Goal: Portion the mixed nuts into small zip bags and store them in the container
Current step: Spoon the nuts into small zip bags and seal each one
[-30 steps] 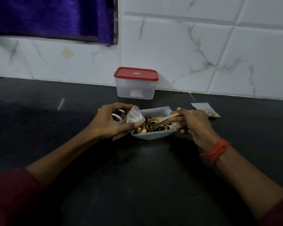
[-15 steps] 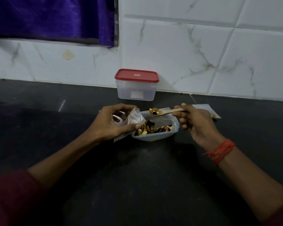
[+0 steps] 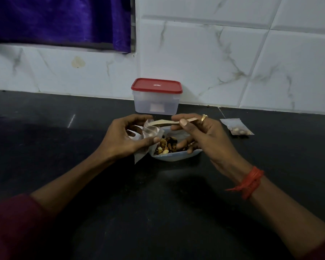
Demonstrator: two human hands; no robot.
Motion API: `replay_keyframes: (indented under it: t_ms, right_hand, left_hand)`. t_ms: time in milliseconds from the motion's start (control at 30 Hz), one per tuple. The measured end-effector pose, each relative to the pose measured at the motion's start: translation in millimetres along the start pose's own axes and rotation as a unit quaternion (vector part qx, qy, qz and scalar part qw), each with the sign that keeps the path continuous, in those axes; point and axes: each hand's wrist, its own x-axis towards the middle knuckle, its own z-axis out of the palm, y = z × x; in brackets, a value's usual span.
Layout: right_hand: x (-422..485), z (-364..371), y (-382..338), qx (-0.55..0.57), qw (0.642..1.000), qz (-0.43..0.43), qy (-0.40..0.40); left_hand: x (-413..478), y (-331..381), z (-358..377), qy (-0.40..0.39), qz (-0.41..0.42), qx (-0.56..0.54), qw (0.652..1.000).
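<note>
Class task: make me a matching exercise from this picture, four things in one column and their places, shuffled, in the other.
Things: 1 wooden spoon; 2 red-lidded container; 3 filled zip bag; 4 open zip bag.
Places: a against the tiled wall; b in the left hand; c lying on the counter, far right; d in the right hand.
Pairs: 1-d, 2-a, 3-c, 4-b.
</note>
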Motion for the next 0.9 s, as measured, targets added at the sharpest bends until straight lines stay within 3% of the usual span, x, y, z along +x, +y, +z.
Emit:
replay_keyframes:
  t_ms: [100, 200, 300, 367, 467, 600, 900]
  right_hand:
    - [2, -2, 0, 0.032, 0.999, -0.002, 0.027]
    - [5, -8, 2, 0.05, 0.993, -0.015, 0.105]
    - [9, -17, 4, 0.024, 0.986, -0.021, 0.163]
    - [10, -21, 8, -0.033, 0.983, -0.02, 0.181]
    - [10, -23, 16, -0.164, 0.97, -0.027, 0.18]
    - [11, -25, 23, -0.248, 0.954, -0.027, 0.168]
    - [15, -28, 25, -0.228, 0.965, 0.046, 0.119]
  left_hand:
    - [0, 0, 0, -0.004, 0.002, -0.007, 1.0]
    - [-1, 1, -1, 0.021, 0.001, -0.021, 1.0]
    - [0, 2, -2, 0.097, 0.022, -0.083, 0.992]
    - [0, 2, -2, 0.092, 0.028, -0.1, 0.99]
    - [0, 0, -1, 0.06, 0.03, -0.09, 0.994]
    - [0, 0, 0, 0.049, 0.031, -0.108, 0.992]
    - [3, -6, -3, -0.056, -0.039, -0.022, 0.997]
